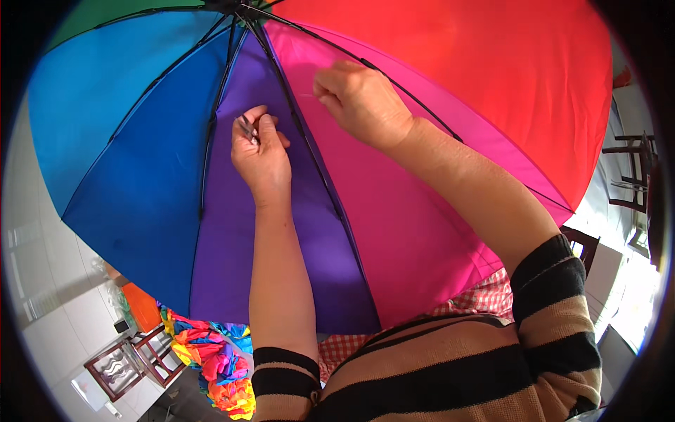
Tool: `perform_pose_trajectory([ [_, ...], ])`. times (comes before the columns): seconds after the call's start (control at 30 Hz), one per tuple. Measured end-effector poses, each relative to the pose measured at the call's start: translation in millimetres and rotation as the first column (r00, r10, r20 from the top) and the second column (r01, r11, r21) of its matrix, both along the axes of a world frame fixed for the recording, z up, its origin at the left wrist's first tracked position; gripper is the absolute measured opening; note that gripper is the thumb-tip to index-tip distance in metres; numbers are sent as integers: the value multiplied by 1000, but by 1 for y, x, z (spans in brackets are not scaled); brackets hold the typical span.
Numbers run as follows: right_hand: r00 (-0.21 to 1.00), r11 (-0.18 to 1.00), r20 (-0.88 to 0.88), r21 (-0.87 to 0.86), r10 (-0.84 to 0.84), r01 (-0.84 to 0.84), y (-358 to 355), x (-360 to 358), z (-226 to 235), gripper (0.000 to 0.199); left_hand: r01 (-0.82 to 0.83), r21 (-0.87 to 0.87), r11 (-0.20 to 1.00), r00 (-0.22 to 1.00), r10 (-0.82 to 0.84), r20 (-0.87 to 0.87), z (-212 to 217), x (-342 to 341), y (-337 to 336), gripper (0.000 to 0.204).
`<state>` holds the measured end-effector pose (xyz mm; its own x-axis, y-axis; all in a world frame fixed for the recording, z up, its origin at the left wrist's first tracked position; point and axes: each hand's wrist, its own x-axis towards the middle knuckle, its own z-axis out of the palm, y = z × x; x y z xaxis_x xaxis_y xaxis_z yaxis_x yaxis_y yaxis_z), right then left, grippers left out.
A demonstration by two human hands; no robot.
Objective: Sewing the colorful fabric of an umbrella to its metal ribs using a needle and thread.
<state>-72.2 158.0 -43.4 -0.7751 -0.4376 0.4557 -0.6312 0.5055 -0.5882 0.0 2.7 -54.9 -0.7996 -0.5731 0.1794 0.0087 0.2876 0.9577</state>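
Note:
An open rainbow umbrella point(281, 211) spreads in front of me with its inner side and black ribs facing me. Over the purple panel, my left hand point(261, 156) is closed around a small dark metal tool point(247, 129), its ends poking out between thumb and fingers; its exact kind is hard to tell. My right hand point(362, 102) hovers in front of the pink panel, close to a black rib point(408, 91). Its fingers are curled together, and whatever they pinch, if anything, is hidden. The ribs meet at the dark hub point(235, 7) at the top edge.
Bunched rainbow-coloured cloth point(218, 359) lies at the lower left, near an orange object point(143, 307) and a dark wooden chair point(116, 369). More dark chairs point(633, 172) stand at the far right. Red-and-white checked cloth point(485, 295) shows below the umbrella's edge.

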Motion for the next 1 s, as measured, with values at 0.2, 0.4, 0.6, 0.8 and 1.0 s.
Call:
perform_pose_trajectory([
  [0.2,999,995,-33,91,-41,44,-14,-6,2,6,-17,-49,999,1000,16,-24,2,-2,-1,7],
  [0.4,999,984,37,180,-9,2,-14,5,-1,4,-6,-159,987,999,0,-39,2,-1,0,7],
  [0.6,1000,955,29,297,-6,-3,-13,8,7,8,-37,-316,948,998,20,-57,-2,-4,-1,6],
  [0.8,981,976,-99,160,165,-148,-21,-10,-1,11,8,-577,817,977,-130,-170,1,-13,2,6],
  [1.0,980,978,-40,85,193,-189,-18,-11,-4,10,114,-477,871,989,-143,-24,3,-13,-8,8],
])
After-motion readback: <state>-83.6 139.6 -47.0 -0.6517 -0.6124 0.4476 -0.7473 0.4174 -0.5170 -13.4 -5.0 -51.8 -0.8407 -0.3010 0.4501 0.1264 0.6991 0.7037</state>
